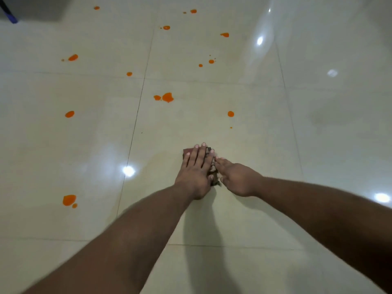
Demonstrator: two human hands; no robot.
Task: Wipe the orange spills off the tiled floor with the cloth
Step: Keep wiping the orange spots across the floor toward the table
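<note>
Orange spills (167, 97) dot the glossy tiled floor (244, 92), most of them scattered ahead of the person, with one larger blot and a small drop beside it off to the left (69, 200). Down near the middle of the floor a small dark cloth (187, 151), reddish at its exposed corner, lies flat on a tile. The left hand (196, 169) presses on it with straight, spread fingers, covering most of it. The right hand (237, 177) sits just beside the left, its fingertips at the cloth's frayed right edge; whether it pinches the fabric or only touches it I cannot tell. A faint yellowish smear shows on the tile just left of the hands. Ceiling lights glint off the floor in several places.
</note>
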